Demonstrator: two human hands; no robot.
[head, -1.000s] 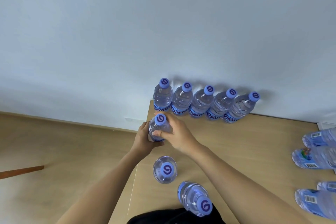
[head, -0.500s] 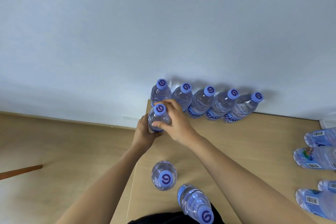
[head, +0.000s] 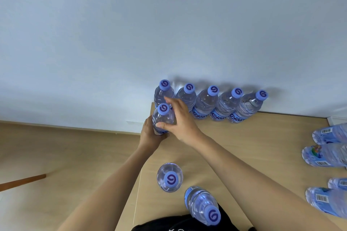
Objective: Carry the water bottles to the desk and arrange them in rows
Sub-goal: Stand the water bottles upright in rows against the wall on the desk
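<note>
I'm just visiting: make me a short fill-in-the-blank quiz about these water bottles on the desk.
1. The back row against the wall holds ____ upright bottles.
2. Every bottle cap is coloured ____.
3. The held bottle is gripped by ____ hands, left hand and right hand.

Missing words: five; blue; both

Both bare forearms reaching forward and converging, left hand (head: 150, 134) wrapped round the lower body of a water bottle (head: 163, 118), right hand (head: 179, 118) gripping its shoulder (thumb in front, fingers over the far side), wrists near each other
</note>
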